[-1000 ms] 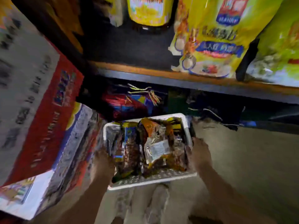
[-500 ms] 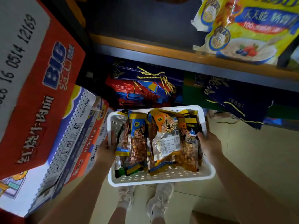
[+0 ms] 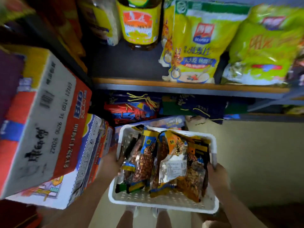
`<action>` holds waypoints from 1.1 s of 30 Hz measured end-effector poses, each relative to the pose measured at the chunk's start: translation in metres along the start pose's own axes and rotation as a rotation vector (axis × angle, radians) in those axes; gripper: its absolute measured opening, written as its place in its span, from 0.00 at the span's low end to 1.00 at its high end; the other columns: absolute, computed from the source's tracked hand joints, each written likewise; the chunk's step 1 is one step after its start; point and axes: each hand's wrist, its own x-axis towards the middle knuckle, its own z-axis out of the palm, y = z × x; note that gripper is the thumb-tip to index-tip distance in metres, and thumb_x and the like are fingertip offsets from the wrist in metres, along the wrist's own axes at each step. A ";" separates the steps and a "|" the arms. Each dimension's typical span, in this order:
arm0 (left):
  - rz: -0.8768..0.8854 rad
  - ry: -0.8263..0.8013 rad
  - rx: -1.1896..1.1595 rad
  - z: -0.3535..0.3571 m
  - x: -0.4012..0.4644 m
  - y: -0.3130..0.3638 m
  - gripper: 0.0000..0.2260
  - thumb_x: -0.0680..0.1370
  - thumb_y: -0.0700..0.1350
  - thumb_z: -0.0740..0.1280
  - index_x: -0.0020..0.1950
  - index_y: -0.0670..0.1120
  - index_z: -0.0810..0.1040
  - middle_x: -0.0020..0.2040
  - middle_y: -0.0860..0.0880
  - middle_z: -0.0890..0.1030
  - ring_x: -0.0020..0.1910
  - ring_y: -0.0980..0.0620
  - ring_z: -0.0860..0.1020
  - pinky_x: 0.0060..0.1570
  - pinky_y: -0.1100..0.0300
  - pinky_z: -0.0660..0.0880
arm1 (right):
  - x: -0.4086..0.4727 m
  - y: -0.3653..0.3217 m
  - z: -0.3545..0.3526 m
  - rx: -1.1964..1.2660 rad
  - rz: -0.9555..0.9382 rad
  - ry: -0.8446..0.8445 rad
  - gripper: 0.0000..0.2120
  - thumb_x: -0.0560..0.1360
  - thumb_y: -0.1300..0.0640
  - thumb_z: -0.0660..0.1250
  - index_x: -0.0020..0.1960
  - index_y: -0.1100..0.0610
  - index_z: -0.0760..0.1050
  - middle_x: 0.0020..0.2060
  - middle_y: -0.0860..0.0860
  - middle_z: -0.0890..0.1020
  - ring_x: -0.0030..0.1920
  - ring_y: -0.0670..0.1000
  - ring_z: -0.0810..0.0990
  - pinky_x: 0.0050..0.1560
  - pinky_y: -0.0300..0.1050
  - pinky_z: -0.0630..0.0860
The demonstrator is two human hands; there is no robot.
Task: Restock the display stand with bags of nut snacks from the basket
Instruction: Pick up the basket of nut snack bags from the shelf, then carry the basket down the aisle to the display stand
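So you have both hands on the basket (image 3: pixel 164 202) — your left hand (image 3: pixel 109 163) clamps the left rim with the thumb hooked over the edge, and your right hand (image 3: pixel 217 174) grips the right rim the same way. Neither hand is free; each is closed on plastic, not on a bag.

The bags (image 3: pixel 164 165) sit inside the basket, between your hands, packed side by side with their long axes running away from you, top seals toward the far wall. The middle bag with the white label lies uppermost, and I judge it slightly closer to your right hand, so that hand has the shorter reach once the basket is propped or held one-handed.

The basket hangs in the air above your shoes and the pale floor (image 3: pixel 256 162) — it rests on nothing. Ahead, the shelf (image 3: pixel 181 86) carries large yellow oat bags (image 3: pixel 195 46) and an oil bottle (image 3: pixel 140 22); under it lie folded gift bags (image 3: pixel 136 107). Cartons (image 3: pixel 41 120) crowd your left side closely, so room is tighter there than on the right. I cannot see a stand for nut snacks in this view, which is blurred at the edges.
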 end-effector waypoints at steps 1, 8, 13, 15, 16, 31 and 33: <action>0.023 -0.028 -0.002 -0.010 -0.012 0.015 0.12 0.77 0.46 0.64 0.34 0.48 0.68 0.23 0.52 0.70 0.19 0.58 0.72 0.18 0.66 0.67 | -0.016 0.005 -0.018 -0.003 0.026 0.010 0.16 0.79 0.55 0.57 0.38 0.64 0.71 0.32 0.59 0.75 0.32 0.56 0.73 0.29 0.43 0.64; 0.280 -0.202 0.109 -0.040 -0.066 0.144 0.13 0.77 0.44 0.63 0.32 0.45 0.70 0.25 0.47 0.73 0.21 0.53 0.72 0.24 0.58 0.70 | -0.087 0.053 -0.132 0.288 0.194 0.143 0.17 0.78 0.53 0.60 0.35 0.63 0.72 0.29 0.60 0.77 0.31 0.58 0.77 0.34 0.48 0.71; 0.457 -0.327 0.207 0.000 -0.085 0.261 0.13 0.77 0.41 0.62 0.33 0.44 0.67 0.25 0.45 0.72 0.21 0.48 0.72 0.25 0.55 0.72 | -0.084 0.107 -0.196 0.548 0.352 0.230 0.16 0.76 0.53 0.62 0.41 0.66 0.76 0.27 0.57 0.75 0.28 0.57 0.75 0.31 0.46 0.70; 0.533 -0.345 0.281 0.030 -0.091 0.308 0.14 0.78 0.42 0.62 0.33 0.43 0.67 0.25 0.44 0.73 0.21 0.48 0.72 0.24 0.58 0.72 | -0.076 0.132 -0.225 0.609 0.397 0.248 0.15 0.76 0.53 0.62 0.41 0.66 0.75 0.25 0.56 0.75 0.25 0.55 0.73 0.28 0.42 0.68; 0.572 -0.344 0.313 0.046 -0.097 0.333 0.14 0.78 0.43 0.61 0.33 0.43 0.67 0.25 0.44 0.74 0.21 0.50 0.72 0.22 0.61 0.70 | -0.072 0.145 -0.239 0.634 0.416 0.262 0.15 0.76 0.54 0.62 0.41 0.66 0.75 0.25 0.57 0.75 0.25 0.55 0.73 0.27 0.41 0.68; 0.969 -0.501 0.694 0.322 -0.141 0.680 0.16 0.78 0.48 0.62 0.32 0.43 0.67 0.24 0.47 0.71 0.26 0.46 0.74 0.30 0.56 0.72 | 0.047 0.307 -0.446 0.689 0.693 0.401 0.16 0.77 0.53 0.60 0.45 0.66 0.77 0.31 0.58 0.80 0.31 0.56 0.78 0.34 0.45 0.73; 1.011 -0.551 0.727 0.368 -0.141 0.730 0.15 0.77 0.48 0.62 0.34 0.42 0.69 0.25 0.47 0.72 0.32 0.41 0.77 0.34 0.52 0.73 | 0.076 0.325 -0.472 0.752 0.750 0.442 0.15 0.77 0.53 0.61 0.45 0.66 0.77 0.28 0.56 0.78 0.27 0.53 0.76 0.28 0.41 0.70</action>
